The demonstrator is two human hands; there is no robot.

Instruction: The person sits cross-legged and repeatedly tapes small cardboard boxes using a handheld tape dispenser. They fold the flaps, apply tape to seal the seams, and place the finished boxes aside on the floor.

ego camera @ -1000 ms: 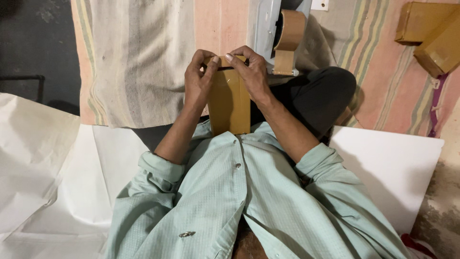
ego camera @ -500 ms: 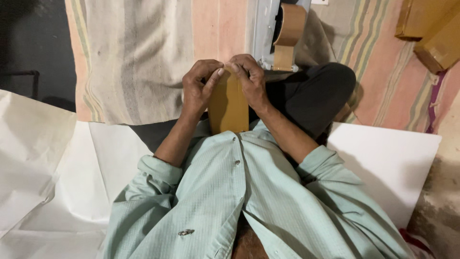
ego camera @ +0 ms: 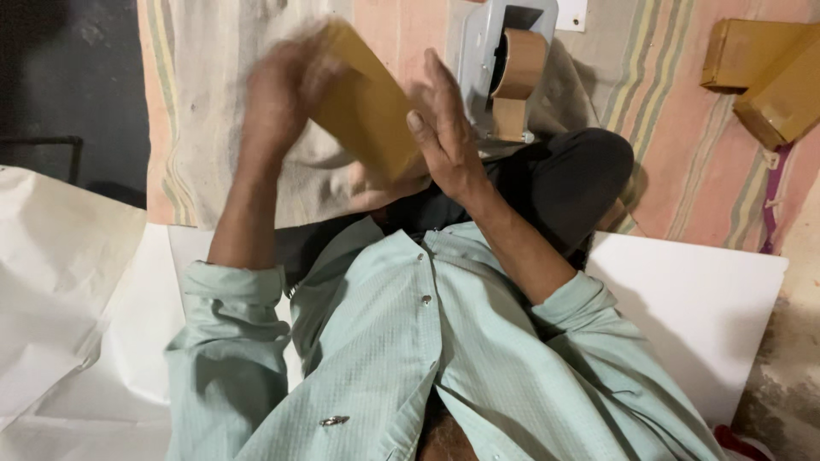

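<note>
Pale mint-green button-up shirt, fine woven check texture, worn open at the collar. Small round buttons down the placket. Both sleeves rolled into thick cuffs below the elbow; left cuff, right cuff. Forearms bare from the cuffs up to the fingers. Dark trousers. Left hand motion-blurred; right hand sharp.

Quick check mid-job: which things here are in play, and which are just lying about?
In play:
- brown box, tilted, between left hand and right hand
- tape dispenser just beyond

Lying about:
- two brown boxes
- white sheets
- striped cloth
</note>
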